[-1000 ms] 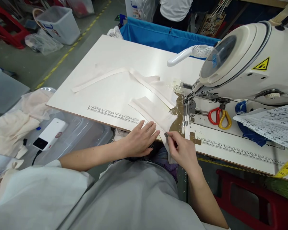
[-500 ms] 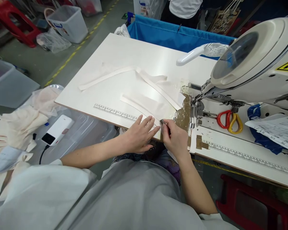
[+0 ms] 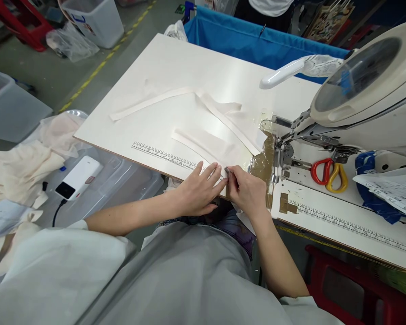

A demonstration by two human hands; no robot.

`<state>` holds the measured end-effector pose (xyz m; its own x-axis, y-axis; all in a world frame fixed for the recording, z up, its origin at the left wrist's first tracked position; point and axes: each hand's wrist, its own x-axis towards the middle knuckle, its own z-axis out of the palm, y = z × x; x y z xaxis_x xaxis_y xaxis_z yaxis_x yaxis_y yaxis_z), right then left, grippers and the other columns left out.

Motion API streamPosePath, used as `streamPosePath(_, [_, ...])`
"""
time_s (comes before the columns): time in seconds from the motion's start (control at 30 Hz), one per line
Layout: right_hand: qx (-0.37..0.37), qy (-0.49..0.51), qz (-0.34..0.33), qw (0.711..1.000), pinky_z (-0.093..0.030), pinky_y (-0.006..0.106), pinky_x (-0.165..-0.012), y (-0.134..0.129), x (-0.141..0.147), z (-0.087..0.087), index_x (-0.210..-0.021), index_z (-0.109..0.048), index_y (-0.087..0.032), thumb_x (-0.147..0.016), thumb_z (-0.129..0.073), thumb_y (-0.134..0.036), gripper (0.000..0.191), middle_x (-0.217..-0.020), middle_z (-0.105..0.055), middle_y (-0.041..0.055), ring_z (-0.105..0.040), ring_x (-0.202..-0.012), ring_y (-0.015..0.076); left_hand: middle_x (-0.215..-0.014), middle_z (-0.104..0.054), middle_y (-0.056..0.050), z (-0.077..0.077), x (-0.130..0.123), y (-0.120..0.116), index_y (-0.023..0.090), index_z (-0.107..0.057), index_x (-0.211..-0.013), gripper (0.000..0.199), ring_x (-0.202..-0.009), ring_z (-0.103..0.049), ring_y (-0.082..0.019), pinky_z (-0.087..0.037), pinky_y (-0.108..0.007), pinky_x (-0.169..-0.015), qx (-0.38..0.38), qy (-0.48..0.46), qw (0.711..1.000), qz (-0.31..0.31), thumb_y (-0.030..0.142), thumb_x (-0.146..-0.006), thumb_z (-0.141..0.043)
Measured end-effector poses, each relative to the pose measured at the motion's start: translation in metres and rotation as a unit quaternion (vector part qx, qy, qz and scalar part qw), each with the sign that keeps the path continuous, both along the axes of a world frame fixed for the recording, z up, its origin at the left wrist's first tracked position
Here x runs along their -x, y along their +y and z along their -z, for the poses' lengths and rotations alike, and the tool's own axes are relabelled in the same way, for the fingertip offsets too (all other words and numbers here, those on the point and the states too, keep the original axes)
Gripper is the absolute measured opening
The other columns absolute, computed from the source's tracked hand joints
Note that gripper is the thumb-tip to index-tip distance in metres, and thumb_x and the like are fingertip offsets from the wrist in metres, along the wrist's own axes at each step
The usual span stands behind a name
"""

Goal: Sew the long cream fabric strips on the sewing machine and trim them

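Observation:
My left hand (image 3: 201, 187) lies with fingers spread on the near edge of a pale fabric piece (image 3: 206, 144), over the printed ruler's end. Right beside its fingertips, my right hand (image 3: 246, 187) is closed in a pinch round a small dark metal tool (image 3: 227, 170), most of it hidden by the fingers. Behind the hands a second pale fabric piece (image 3: 226, 122) with a long folded strip is spread on the white table (image 3: 128, 99). Its right end reaches the brown tape beside the sewing machine (image 3: 365, 76).
Red and yellow scissors (image 3: 329, 175) and papers (image 3: 392, 192) lie right of the machine's needle area. A blue cloth bin (image 3: 237, 43) stands behind the table. On the left, a white device (image 3: 79, 177) rests on a clear plastic box beside heaped fabric (image 3: 27, 174).
The view has shifted slightly, so the machine appears farther right. Both hands keep nearly the same place and pose on the fabric.

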<state>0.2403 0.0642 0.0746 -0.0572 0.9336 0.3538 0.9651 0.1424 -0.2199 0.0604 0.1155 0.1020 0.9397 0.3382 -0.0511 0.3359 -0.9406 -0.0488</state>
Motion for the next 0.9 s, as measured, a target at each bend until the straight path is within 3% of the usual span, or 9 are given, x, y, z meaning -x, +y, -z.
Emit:
streamPosePath(0.17, [0.008, 0.020, -0.013, 1.000, -0.027, 0.026, -0.050, -0.025, -0.012, -0.007, -0.090, -0.062, -0.019, -0.096, -0.042, -0.022, 0.021, -0.062, -0.062, -0.0004, -0.056, -0.053, 0.0142, -0.144, -0.042, -0.029, 0.000, 0.000, 0.000, 0.008, -0.038, -0.144, 0.075, -0.137, -0.037, -0.043, -0.035, -0.057, -0.103, 0.008, -0.006, 1.000, -0.007, 0.051, -0.087, -0.061])
streamPosePath(0.37, [0.016, 0.130, 0.079, 0.988, -0.035, 0.025, -0.051, -0.043, -0.013, -0.004, -0.100, -0.059, -0.020, -0.098, -0.041, -0.030, 0.021, -0.071, -0.067, -0.0004, -0.053, -0.047, 0.0137, -0.146, -0.042, -0.025, 0.004, -0.001, -0.001, 0.001, -0.041, -0.141, 0.068, -0.139, -0.035, -0.036, -0.028, -0.056, -0.113, 0.042, -0.019, 0.999, 0.025, 0.044, -0.091, -0.056])
streamPosePath(0.7, [0.014, 0.064, 0.040, 0.997, -0.032, 0.026, -0.053, -0.029, -0.006, 0.005, -0.100, -0.061, -0.019, -0.099, -0.039, -0.026, 0.024, -0.078, -0.070, 0.0030, -0.062, -0.062, 0.0158, -0.144, -0.042, -0.029, 0.001, -0.005, -0.010, 0.005, -0.038, -0.143, 0.074, -0.136, -0.039, -0.042, -0.033, -0.054, -0.108, 0.026, -0.024, 0.999, 0.040, 0.046, -0.087, -0.062])
streamPosePath(0.9, [0.011, 0.019, 0.025, 0.999, -0.028, 0.026, -0.052, -0.031, -0.006, -0.002, -0.092, -0.061, -0.018, -0.098, -0.039, -0.023, 0.023, -0.065, -0.064, 0.0017, -0.060, -0.057, 0.0159, -0.144, -0.043, -0.029, 0.000, -0.006, -0.010, 0.005, -0.039, -0.143, 0.072, -0.135, -0.040, -0.042, -0.034, -0.055, -0.107, 0.011, -0.019, 0.999, 0.041, 0.047, -0.088, -0.061])
